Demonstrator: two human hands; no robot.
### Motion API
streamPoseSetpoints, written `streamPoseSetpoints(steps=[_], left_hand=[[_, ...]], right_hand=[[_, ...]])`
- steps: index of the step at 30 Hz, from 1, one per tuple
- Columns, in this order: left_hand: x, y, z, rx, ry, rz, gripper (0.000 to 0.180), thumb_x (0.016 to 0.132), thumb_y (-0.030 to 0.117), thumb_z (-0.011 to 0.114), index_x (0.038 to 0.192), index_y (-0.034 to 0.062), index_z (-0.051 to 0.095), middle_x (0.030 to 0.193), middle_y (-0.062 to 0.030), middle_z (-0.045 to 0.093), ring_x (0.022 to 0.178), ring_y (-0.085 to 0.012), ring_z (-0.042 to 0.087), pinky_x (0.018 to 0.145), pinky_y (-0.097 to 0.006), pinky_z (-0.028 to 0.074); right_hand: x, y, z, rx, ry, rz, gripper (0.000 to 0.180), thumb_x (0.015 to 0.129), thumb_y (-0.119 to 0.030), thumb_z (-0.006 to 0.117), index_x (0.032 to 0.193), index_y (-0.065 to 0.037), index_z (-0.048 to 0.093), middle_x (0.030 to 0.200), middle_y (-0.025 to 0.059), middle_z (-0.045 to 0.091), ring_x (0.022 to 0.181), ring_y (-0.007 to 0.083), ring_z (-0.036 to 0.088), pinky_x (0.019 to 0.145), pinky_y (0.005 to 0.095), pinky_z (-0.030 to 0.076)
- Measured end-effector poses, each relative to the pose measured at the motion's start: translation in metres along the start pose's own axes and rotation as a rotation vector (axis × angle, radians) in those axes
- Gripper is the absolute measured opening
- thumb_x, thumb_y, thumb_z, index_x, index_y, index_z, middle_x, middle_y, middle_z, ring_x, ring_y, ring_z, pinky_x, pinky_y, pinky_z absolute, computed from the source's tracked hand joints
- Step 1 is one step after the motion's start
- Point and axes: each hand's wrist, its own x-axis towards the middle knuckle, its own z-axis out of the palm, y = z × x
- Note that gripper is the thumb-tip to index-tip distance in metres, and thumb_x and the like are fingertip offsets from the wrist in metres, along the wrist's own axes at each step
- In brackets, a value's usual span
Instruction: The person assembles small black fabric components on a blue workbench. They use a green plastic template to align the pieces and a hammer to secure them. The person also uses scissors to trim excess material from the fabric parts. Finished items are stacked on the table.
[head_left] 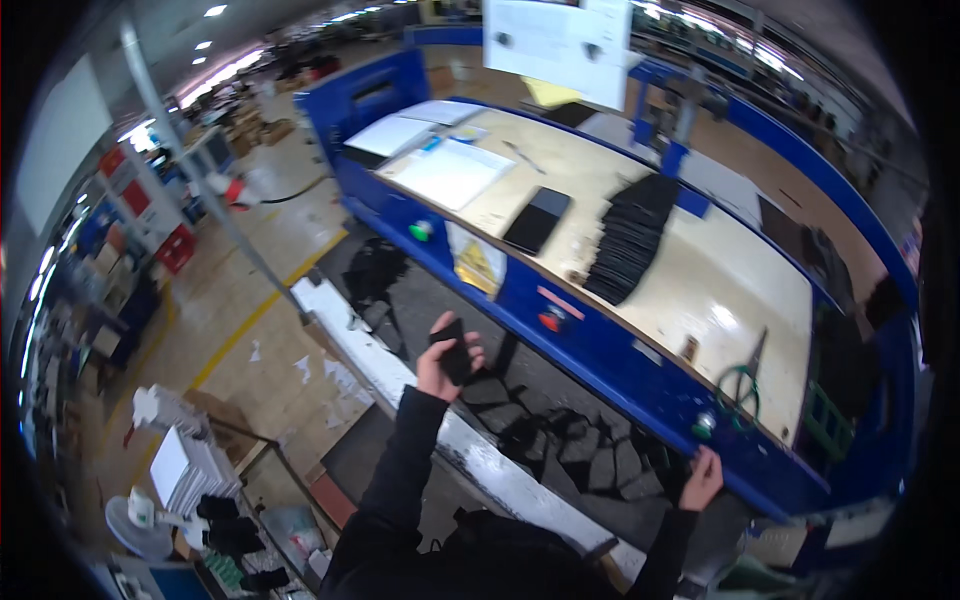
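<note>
My left hand is closed around a small flat black piece, perhaps cloth, raised in front of the blue-framed machine table. My right hand is at the table's front side, just below a green push button. Its fingers are partly stretched with nothing visible in them; whether they touch the button is unclear. On the pale tabletop lies a fanned row of black cloth pieces. Scissors with green handles rest near the right front edge.
A black phone and white papers lie on the tabletop. A red button and another green button sit on the blue front. Black scraps litter the floor below, beside a white beam. White stacks stand at left.
</note>
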Motion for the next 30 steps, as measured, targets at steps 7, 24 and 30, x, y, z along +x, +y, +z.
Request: streamPoseSetpoints(steps=[7, 24, 30], left_hand=[[-0.095, -0.177, -0.068, 1.068, -0.079, -0.186, 0.044, 0.088, 0.0, 0.06, 0.131, 0.0102, 0.056, 0.095, -0.0087, 0.068, 0.072, -0.0174, 0.066, 0.066, -0.029, 0.053], [-0.066, -0.16, -0.127, 0.76, -0.166, -0.954, 0.057, 0.081, 0.0, 0.063, 0.138, 0.005, 0.059, 0.098, -0.012, 0.069, 0.087, -0.0251, 0.066, 0.075, -0.035, 0.054], [-0.03, -0.082, -0.036, 0.351, -0.328, -1.133, 0.073, 0.083, 0.005, 0.062, 0.153, 0.002, 0.039, 0.106, -0.0157, 0.062, 0.083, -0.0283, 0.063, 0.074, -0.037, 0.051]], right_hand=[[0.024, -0.03, 0.001, 0.07, -0.072, 0.076, 0.021, 0.101, -0.017, 0.063, 0.099, 0.002, 0.071, 0.081, 0.0046, 0.071, 0.073, 0.0092, 0.065, 0.068, 0.0244, 0.052], [0.03, -0.059, -0.001, 0.108, -0.163, 0.167, 0.033, 0.102, -0.017, 0.062, 0.081, 0.006, 0.074, 0.066, 0.0099, 0.071, 0.057, 0.0126, 0.067, 0.054, 0.0267, 0.053], [0.019, -0.053, 0.004, 0.186, -0.02, 0.147, 0.045, 0.107, -0.019, 0.053, 0.075, 0.007, 0.07, 0.069, 0.0127, 0.072, 0.063, 0.0146, 0.069, 0.059, 0.0269, 0.052]])
